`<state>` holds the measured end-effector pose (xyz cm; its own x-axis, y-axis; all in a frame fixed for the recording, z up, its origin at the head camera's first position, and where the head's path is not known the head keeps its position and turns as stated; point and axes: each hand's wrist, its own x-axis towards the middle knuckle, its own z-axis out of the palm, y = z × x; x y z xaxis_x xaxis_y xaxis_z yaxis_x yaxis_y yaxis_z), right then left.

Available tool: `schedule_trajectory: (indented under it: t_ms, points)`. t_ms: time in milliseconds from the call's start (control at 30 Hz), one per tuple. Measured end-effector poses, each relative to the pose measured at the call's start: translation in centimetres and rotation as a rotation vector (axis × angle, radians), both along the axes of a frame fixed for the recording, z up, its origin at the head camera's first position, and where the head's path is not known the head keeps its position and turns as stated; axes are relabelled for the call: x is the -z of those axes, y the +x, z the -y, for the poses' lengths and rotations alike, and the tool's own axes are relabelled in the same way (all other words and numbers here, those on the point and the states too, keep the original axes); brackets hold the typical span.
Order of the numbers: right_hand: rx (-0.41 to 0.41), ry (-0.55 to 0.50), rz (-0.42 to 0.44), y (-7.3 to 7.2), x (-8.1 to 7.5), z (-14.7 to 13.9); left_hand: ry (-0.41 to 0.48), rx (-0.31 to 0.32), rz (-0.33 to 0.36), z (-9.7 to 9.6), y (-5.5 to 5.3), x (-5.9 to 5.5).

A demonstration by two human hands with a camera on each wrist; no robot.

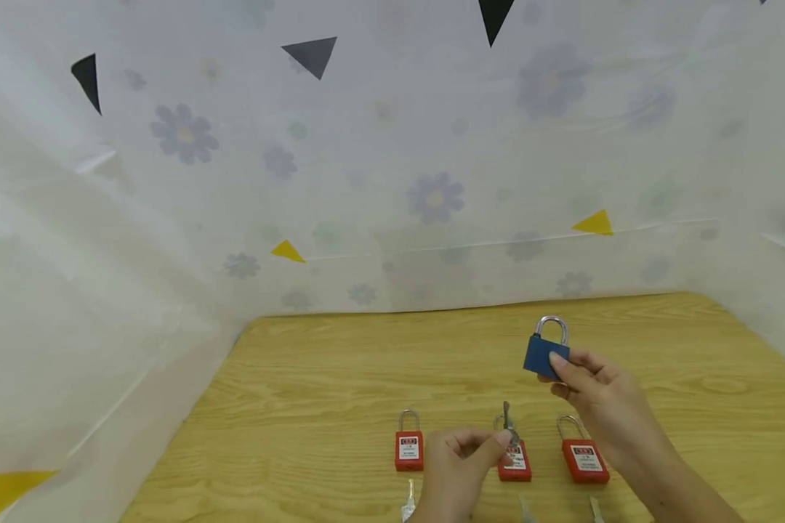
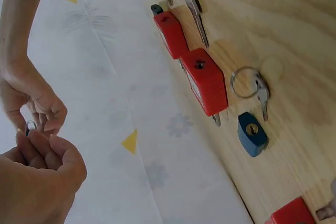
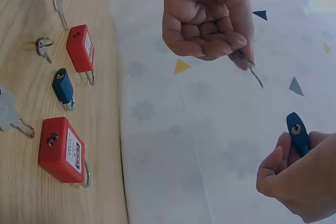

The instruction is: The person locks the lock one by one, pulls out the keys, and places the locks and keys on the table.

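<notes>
My right hand (image 1: 605,407) holds a blue padlock (image 1: 536,356) above the table, thumb across its front and metal shackle pointing up. In the right wrist view, the bottom of this padlock (image 3: 297,128) shows its keyhole. Lower and to the left, my left hand (image 1: 461,465) pinches a small key (image 1: 506,414) between thumb and fingertips, its blade sticking up. The right wrist view shows that key's blade (image 3: 257,78) pointing toward the padlock, with a gap between them. Fingers hide most of the key's head.
Three red padlocks with white labels stand in a row: left (image 1: 408,450), middle (image 1: 515,471) and right (image 1: 585,463). Another blue padlock (image 2: 252,134) stands among them, with a ringed key (image 2: 262,93) close by. More keys (image 1: 408,501) lie nearer me. A flower-printed sheet (image 1: 366,181) hangs behind the table.
</notes>
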<state>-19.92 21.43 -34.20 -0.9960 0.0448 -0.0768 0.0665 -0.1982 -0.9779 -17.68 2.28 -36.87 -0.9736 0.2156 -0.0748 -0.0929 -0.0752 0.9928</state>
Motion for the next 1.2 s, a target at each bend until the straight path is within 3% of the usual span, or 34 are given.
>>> schedule_trajectory:
  t_ms: [200,333,667,867,1200]
  points:
    - [-0.018,-0.02,0.028,0.2,0.6,-0.3,-0.096,-0.076,-0.09,-0.4,-2.5,0.0]
    - [-0.005,-0.005,0.055,0.4,1.1,0.1,-0.173,-0.105,-0.128,-0.7,-4.2,0.7]
    - [0.006,-0.004,0.083,0.3,1.6,0.9,-0.263,-0.219,-0.07,-1.2,-7.5,3.1]
    - [-0.007,0.006,0.095,0.3,1.8,0.9,-0.353,-0.242,-0.017,-1.8,-8.8,3.7]
    - [-0.027,0.013,0.1,0.5,1.8,0.9,-0.672,-0.24,-0.056,-2.5,-9.8,5.6]
